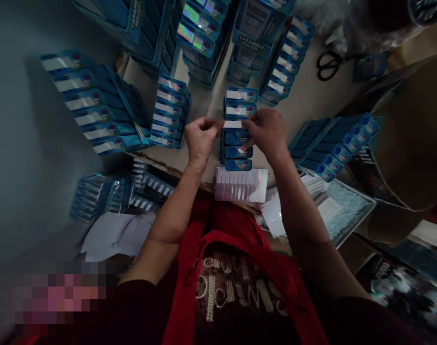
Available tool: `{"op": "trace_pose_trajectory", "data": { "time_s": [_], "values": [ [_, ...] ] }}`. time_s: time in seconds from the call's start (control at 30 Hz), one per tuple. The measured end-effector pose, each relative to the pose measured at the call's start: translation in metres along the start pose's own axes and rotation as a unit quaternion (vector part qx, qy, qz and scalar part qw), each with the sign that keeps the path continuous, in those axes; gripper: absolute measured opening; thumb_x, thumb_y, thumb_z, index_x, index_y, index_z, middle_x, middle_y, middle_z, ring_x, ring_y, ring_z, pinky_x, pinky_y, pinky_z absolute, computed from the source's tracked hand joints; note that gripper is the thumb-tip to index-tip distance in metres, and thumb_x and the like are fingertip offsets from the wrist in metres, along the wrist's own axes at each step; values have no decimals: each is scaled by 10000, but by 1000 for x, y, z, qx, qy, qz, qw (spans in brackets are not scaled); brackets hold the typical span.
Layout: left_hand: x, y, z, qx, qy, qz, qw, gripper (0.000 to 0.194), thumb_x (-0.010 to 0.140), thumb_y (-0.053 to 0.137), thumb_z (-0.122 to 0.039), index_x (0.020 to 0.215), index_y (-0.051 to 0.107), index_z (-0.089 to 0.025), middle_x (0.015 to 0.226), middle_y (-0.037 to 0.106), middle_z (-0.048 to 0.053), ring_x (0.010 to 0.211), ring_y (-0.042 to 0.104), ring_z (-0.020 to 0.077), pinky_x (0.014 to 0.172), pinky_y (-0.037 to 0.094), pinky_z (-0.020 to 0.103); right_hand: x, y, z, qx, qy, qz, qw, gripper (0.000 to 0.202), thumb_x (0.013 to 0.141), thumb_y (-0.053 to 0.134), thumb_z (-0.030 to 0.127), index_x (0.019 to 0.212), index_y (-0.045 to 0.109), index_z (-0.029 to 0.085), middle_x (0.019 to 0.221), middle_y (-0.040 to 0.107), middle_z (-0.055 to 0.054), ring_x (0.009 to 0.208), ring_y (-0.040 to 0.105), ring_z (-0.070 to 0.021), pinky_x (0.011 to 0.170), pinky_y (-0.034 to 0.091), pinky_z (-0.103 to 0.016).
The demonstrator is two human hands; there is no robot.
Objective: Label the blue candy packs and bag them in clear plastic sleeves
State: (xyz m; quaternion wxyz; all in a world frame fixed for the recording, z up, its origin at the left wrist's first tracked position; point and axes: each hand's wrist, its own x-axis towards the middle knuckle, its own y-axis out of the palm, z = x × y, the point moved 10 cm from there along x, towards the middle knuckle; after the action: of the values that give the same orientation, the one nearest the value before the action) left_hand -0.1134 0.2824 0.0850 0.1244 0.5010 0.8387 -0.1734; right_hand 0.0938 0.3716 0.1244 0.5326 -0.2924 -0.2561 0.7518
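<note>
A short whitish sticker strip [233,124] is stretched level between my two hands, over a row of small blue candy boxes [239,165]. My left hand [201,139] pinches the strip's left end, thumb and forefinger pressed together. At its other end, my right hand [269,130] has a closed finger grip. The two far boxes of this row carry shiny strips across their ends; the near ones show bare round blue spots. Below the right fingers, a small pale piece shows against the row. Close to the table's front edge lies a sheet of silvery stickers [241,184].
More stickered boxes stand left [167,117] and far left [89,103], with tall display stacks [250,45] behind. Unstickered boxes [335,146] stand right. Black scissors [328,65] lie at the back right. A tray of pale blue bits [351,203] and a cardboard box [415,124] are at right.
</note>
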Motion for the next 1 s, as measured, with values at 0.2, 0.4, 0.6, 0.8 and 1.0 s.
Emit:
{"op": "trace_pose_trajectory", "data": {
  "time_s": [0.2, 0.4, 0.6, 0.8, 1.0],
  "values": [
    [4, 15, 36, -83, -118, 48, 988, 193, 832, 880, -313, 833, 722, -203, 735, 697, -11, 674, 681, 133, 629, 511, 244, 9, 6, -16, -13, 23, 1, 1000, 277, 921, 775, 400, 778, 620, 221, 777, 639, -20, 975, 735, -278, 903, 626, -456],
    [2, 22, 71, -86, -205, 24, 975, 285, 908, 855, -392, 1018, 649, -229, 909, 759, 24, 829, 753, 172, 710, 581, 279, 15, -7, -29, 22, 45, -7, 999, 298, 987, 760, 435, 967, 629, 167, 944, 707, -46, 1049, 725, -250, 909, 613, -425],
    [-40, -4, -18, -13, 25, -12, 1000, 327, 980, 789, -515, 1134, 739, -230, 1022, 784, 40, 894, 772, 180, 721, 576, 262, 2, -30, -4, 149, 71, -43, 985, 456, 946, 823, 598, 869, 557, 235, 709, 563, 55, 695, 673, -154, 653, 592, -309],
    [-78, 36, -25, -158, -115, 156, 968, 313, 840, 941, -439, 909, 783, -178, 823, 787, 39, 605, 681, 129, 583, 553, 262, -13, -38, 29, 171, 69, -59, 981, 508, 915, 839, 641, 793, 542, 247, 667, 540, 63, 633, 563, -117, 603, 513, -268],
    [-50, 2, -20, -71, -83, 129, 986, 351, 763, 968, -445, 785, 755, -167, 696, 740, 16, 576, 663, 115, 545, 522, 207, -33, -14, 0, 270, 78, 39, 959, 472, 760, 998, 474, 949, 623, 259, 713, 661, 50, 696, 678, -181, 633, 577, -329]
  ]
}}
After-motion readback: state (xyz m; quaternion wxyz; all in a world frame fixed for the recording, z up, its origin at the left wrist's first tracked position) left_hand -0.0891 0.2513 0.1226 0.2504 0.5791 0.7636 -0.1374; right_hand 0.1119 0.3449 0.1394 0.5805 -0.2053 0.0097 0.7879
